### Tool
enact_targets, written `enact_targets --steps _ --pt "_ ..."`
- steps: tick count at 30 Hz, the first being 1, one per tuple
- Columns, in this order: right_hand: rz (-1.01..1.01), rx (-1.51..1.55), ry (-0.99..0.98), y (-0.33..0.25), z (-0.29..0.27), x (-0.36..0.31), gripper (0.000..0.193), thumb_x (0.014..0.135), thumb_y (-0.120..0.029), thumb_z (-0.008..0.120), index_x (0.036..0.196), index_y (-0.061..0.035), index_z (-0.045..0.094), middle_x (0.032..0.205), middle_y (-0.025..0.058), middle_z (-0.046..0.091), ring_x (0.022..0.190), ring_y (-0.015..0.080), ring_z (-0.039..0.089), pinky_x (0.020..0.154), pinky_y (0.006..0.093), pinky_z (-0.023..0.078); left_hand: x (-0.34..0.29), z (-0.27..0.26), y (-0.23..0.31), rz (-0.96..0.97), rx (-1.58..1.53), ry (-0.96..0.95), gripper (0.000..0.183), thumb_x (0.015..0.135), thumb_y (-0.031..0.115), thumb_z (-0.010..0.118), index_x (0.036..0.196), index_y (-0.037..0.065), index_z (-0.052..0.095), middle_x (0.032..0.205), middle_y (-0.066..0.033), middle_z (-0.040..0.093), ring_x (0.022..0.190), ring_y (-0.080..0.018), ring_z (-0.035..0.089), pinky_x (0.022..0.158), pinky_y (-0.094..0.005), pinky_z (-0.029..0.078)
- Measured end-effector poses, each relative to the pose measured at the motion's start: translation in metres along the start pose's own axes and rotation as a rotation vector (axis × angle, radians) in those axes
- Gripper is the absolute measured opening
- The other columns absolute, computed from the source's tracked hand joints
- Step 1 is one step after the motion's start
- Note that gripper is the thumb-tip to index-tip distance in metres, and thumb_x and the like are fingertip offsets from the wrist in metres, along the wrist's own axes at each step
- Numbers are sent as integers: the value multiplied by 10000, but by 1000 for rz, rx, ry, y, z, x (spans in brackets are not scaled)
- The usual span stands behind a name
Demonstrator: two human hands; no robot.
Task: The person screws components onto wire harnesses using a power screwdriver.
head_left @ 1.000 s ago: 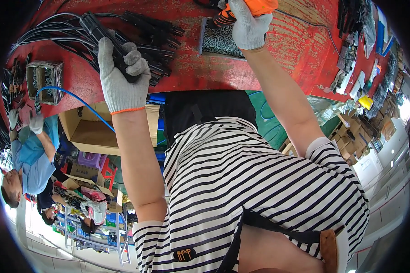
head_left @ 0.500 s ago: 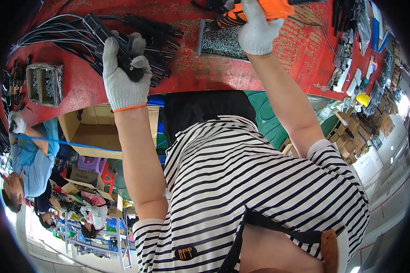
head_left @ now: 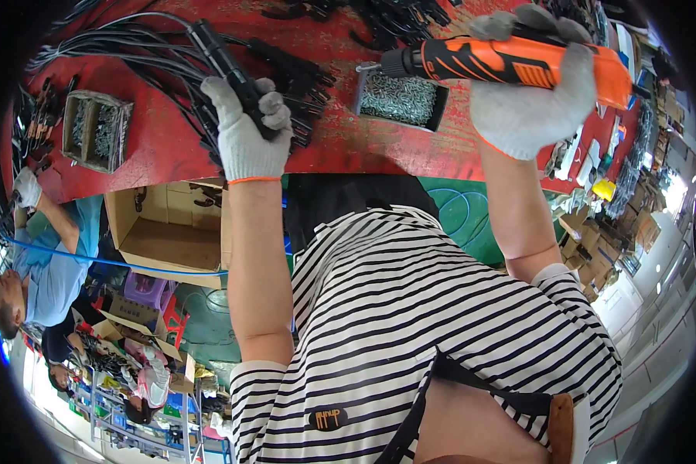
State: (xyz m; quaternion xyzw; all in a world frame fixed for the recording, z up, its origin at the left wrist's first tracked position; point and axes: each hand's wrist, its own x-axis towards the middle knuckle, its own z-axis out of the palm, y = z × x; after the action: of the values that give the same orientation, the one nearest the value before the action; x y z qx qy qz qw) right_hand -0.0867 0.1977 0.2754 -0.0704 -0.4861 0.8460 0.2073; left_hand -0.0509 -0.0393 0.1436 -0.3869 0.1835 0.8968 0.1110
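Note:
My right hand, in a white knit glove, is wrapped round an orange and black power screwdriver. The tool lies nearly level, its silvery tip pointing left. Just below that tip is an open tray of small screws. My left hand, gloved too, is closed on a long black plastic part with a cable coming from its upper end. Under and beside it lies a heap of similar black parts; the lower end of the held part is hidden by my fingers.
A divided box of screws stands at the left of the red table. Black cables and more black parts lie farther back. An open cardboard box sits below the edge. Another person's gloved hand is at far left.
My right hand has drawn the screwdriver from over the screw tray to the right and nearer, and its whole body now shows. My left hand still grips the black part, held slightly nearer.

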Motion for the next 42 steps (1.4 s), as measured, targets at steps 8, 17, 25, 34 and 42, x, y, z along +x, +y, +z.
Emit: enact_targets --steps 8,17,25,34,42 --pt "-100 -140 -129 2 70 -13 256 993 -351 627 1122 -131 613 1016 83 694 786 228 691 709 415 569 -4 3 10 -46 -110 0 614 942 599 701 951 -4 584 684 -16 503 504 -89 417 440 -191 375" --pt "-149 -292 -44 29 125 -36 273 987 -394 640 1063 -133 616 938 57 695 712 176 691 643 348 580 -16 1 22 -103 -159 -30 545 917 604 733 878 77 603 636 -1 464 505 -73 415 414 -177 328" --pt "-90 -275 -126 43 129 -42 275 997 -397 626 1075 -133 619 934 56 703 708 192 700 644 365 589 -21 -2 30 -95 -152 -44 492 918 566 755 855 104 598 639 -25 517 506 -69 462 407 -181 312" --pt "-66 -196 -110 45 132 -44 261 1012 -372 629 1084 -121 612 953 71 709 739 194 716 675 374 606 -19 -11 31 -67 -102 -107 563 938 581 724 971 31 610 794 -19 554 625 -74 535 442 -167 384" --pt "-43 -182 -90 46 134 -43 264 1006 -371 649 1072 -119 611 954 73 706 762 196 717 688 372 603 -18 -10 33 -86 -140 -157 554 957 566 706 975 22 603 785 -25 556 622 -79 550 437 -166 393"
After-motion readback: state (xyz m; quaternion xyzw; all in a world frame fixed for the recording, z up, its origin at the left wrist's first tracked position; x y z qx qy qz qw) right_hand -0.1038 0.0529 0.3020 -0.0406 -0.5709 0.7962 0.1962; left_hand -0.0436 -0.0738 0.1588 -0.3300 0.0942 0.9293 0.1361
